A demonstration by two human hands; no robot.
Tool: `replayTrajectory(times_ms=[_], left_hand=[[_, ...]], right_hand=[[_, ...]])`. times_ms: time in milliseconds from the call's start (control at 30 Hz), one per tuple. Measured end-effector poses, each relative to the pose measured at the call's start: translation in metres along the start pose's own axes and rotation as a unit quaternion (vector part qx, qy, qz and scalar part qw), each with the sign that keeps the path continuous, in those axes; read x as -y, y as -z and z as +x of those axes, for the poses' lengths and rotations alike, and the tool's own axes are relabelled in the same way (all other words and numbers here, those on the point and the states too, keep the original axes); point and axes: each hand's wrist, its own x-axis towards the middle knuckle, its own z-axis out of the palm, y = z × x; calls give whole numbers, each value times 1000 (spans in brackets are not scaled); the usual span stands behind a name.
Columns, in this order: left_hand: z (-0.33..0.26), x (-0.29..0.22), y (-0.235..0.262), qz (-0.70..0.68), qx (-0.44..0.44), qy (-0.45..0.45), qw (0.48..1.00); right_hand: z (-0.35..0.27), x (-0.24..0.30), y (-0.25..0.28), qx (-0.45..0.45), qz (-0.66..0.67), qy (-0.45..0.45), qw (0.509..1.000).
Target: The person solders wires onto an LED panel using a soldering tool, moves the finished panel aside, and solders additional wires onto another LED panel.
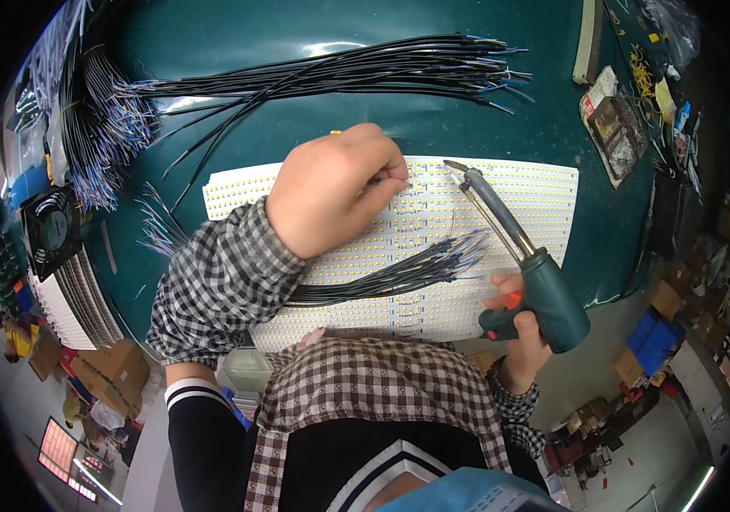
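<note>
The left hand [335, 192] pinches down on the white LED strip panel [518, 213] at centre; at 4 o'clock the right hand [518, 328] grips a green soldering gun [540, 290] — tip touching the panel near 1 o'clock.

The left hand [335, 192] hides its own fingertips and part of the LED strip sheet [501, 192] at frame centre.

The left hand [331, 192] reaches far forward, curled, with its fingertips pinched together. The right hand [518, 328] stays low and close to the body, its fingers wrapped tight in a grip.
</note>
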Motion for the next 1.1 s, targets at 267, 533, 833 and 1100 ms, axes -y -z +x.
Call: replayTrajectory(times_ms=[267,533,833,1100], left_hand=[[0,-3,3,51,12,-62,997],[1,-5,-10,79,-43,-62,994],[3,-5,-14,-6,-43,74,996],[5,-6,-15,-23,-50,85,995]], right_hand=[[0,-1,-1,-15,6,3,1000],[-1,1,0,-23,-5,-3,1000],[-3,-2,2,1,20,4,1000],[-4,-3,4,48,11,4,999]])
